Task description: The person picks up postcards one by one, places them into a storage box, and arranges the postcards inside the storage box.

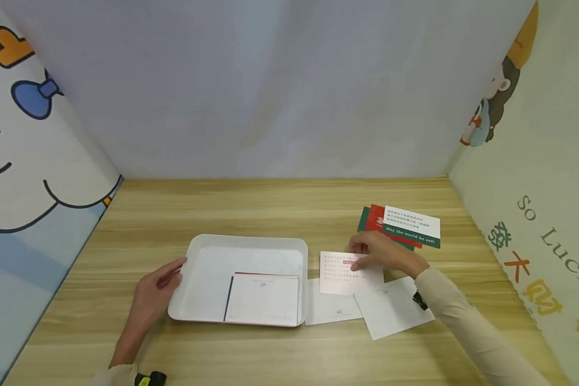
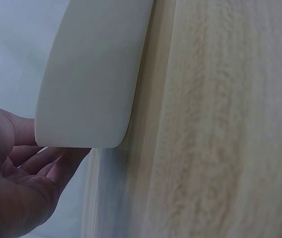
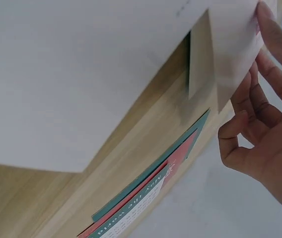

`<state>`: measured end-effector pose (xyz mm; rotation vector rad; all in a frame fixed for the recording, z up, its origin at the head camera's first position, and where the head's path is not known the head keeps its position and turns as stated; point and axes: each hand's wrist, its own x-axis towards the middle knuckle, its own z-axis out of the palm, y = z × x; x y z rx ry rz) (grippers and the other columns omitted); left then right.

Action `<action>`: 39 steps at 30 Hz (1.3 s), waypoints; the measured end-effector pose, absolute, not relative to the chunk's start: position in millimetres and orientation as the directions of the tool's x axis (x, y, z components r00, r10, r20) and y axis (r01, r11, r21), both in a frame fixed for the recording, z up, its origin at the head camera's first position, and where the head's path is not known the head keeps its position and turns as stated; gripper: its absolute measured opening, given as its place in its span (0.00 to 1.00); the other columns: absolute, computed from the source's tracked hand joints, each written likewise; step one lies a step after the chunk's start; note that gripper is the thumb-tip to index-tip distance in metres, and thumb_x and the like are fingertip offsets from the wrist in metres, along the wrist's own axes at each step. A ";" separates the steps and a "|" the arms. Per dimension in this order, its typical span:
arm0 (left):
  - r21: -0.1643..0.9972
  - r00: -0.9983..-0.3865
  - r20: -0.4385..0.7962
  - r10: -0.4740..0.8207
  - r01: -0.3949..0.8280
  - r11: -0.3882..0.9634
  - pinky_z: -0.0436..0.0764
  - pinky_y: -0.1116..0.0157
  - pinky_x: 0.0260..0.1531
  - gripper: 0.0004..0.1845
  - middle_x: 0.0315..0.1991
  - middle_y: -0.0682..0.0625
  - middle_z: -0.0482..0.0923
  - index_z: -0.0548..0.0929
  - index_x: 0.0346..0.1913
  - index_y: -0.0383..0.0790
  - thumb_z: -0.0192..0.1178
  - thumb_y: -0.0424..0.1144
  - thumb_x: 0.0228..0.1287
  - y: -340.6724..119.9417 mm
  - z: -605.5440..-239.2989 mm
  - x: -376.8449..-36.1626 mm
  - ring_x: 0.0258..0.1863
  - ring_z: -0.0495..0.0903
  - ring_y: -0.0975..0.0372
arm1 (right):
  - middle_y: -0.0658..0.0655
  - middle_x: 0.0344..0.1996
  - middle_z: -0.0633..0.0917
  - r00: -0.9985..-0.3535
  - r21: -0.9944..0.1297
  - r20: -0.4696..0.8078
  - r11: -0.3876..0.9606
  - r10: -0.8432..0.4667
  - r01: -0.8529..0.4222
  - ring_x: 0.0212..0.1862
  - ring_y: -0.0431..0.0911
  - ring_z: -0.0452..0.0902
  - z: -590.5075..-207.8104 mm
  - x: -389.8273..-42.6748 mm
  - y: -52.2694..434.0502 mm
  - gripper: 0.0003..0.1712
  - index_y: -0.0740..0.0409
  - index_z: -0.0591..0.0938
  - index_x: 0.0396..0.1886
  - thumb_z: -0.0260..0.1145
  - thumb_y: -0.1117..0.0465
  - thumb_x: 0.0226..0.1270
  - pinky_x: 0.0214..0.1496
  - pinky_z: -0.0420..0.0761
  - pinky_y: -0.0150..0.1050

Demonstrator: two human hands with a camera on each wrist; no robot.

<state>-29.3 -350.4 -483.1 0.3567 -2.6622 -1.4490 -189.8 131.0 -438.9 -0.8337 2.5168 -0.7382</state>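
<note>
On the left, my left hand (image 1: 155, 289) touches the short side of a white tray (image 1: 193, 268), fingertips right at the rim. The left wrist view shows those fingers against the end of the tray (image 2: 91, 89). Inside the tray's right half lies a small stack of white postcards (image 1: 262, 300), a red edge peeping out behind. Just right of the tray, my right hand (image 1: 381, 251) pinches a pale postcard (image 1: 335, 273) with pink printed text at its far right edge. In the right wrist view the thumb lies on that postcard's face and other fingers curl behind it.
Two white postcards lie below the pink one, a left one (image 1: 330, 311) beside the tray and a right one (image 1: 395, 308) set askew. Behind the right hand are fanned green, red and white-and-green cards (image 1: 412, 222). Printed walls enclose the wooden table (image 1: 270, 209).
</note>
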 end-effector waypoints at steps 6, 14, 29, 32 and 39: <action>0.842 -0.968 -0.042 -0.246 -0.167 0.512 0.67 0.91 0.44 0.22 0.70 0.34 0.75 0.77 0.71 0.33 0.56 0.29 0.79 -349.8 -484.4 -30.9 0.65 0.78 0.43 | 0.49 0.32 0.82 -0.728 -0.620 -0.171 0.647 -0.664 -0.444 0.36 0.44 0.75 -430.3 -195.3 135.6 0.08 0.57 0.86 0.38 0.78 0.62 0.64 0.40 0.77 0.35; 0.842 -0.968 -0.059 -0.244 -0.180 0.509 0.68 0.90 0.44 0.22 0.71 0.34 0.74 0.77 0.72 0.33 0.56 0.30 0.79 -350.1 -484.2 -31.7 0.66 0.77 0.42 | 0.46 0.32 0.86 -0.690 -0.621 -0.157 0.613 -0.707 -0.487 0.37 0.42 0.78 -418.9 -205.6 142.2 0.02 0.56 0.89 0.38 0.74 0.62 0.69 0.45 0.80 0.35; 0.847 -0.967 -0.095 -0.236 -0.203 0.491 0.68 0.91 0.44 0.23 0.73 0.35 0.72 0.75 0.73 0.32 0.55 0.29 0.79 -349.0 -480.9 -31.9 0.69 0.75 0.42 | 0.48 0.31 0.87 -0.682 -0.664 -0.109 0.563 -0.724 -0.492 0.34 0.41 0.76 -409.3 -209.8 145.2 0.03 0.57 0.89 0.37 0.74 0.61 0.70 0.40 0.78 0.34; 0.848 -0.968 -0.092 -0.232 -0.198 0.492 0.68 0.90 0.44 0.23 0.73 0.35 0.72 0.75 0.73 0.32 0.55 0.29 0.79 -349.3 -481.3 -32.0 0.69 0.75 0.42 | 0.48 0.31 0.87 -0.701 -0.664 -0.092 0.568 -0.707 -0.487 0.33 0.41 0.75 -404.5 -209.7 145.2 0.03 0.56 0.90 0.36 0.74 0.61 0.70 0.38 0.77 0.34; 0.848 -0.968 -0.087 -0.235 -0.196 0.492 0.68 0.90 0.44 0.23 0.73 0.35 0.72 0.75 0.73 0.32 0.55 0.29 0.79 -348.9 -481.5 -33.3 0.69 0.75 0.42 | 0.49 0.31 0.88 -0.722 -0.663 -0.056 0.566 -0.690 -0.489 0.32 0.41 0.74 -398.1 -210.7 146.1 0.03 0.57 0.90 0.36 0.74 0.62 0.70 0.36 0.76 0.33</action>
